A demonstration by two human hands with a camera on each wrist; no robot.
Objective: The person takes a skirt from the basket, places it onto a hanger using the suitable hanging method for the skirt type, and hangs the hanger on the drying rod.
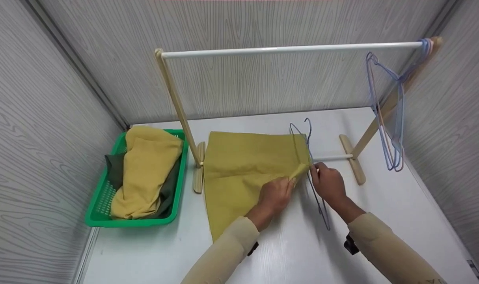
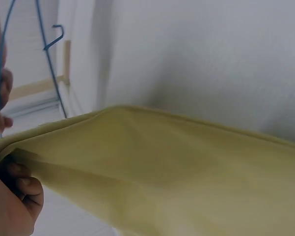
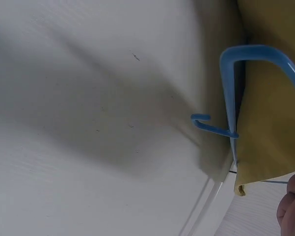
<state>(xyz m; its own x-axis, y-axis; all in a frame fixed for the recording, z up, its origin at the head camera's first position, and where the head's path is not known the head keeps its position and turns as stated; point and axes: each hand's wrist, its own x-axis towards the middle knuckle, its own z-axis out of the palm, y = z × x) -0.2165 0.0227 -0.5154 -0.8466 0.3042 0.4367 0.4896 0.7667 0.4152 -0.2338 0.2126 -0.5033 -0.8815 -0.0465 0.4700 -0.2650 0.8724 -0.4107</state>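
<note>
A mustard-yellow cloth [image 1: 239,157] lies spread over the table below the rack. My left hand [image 1: 276,195] grips its right edge, which is lifted and folded over; the left wrist view shows curled fingers under the raised cloth [image 2: 152,152]. In my right hand [image 1: 329,182] I hold a blue wire clothes hanger [image 1: 315,193] by its side. The hanger stands on edge at the cloth's right end, its hook pointing away from me. Its upper part overlaps the cloth's far right corner. The right wrist view has the hanger [image 3: 228,93] right beside the cloth [image 3: 272,123].
A clothes rack with a white bar [image 1: 294,49] and wooden legs stands behind the hands. Several hangers [image 1: 400,102] hang at its right end. On the left, a green basket [image 1: 131,223] holds a yellow garment [image 1: 152,173] and dark green fabric [image 1: 115,169]. Walls enclose the white table [image 1: 294,260].
</note>
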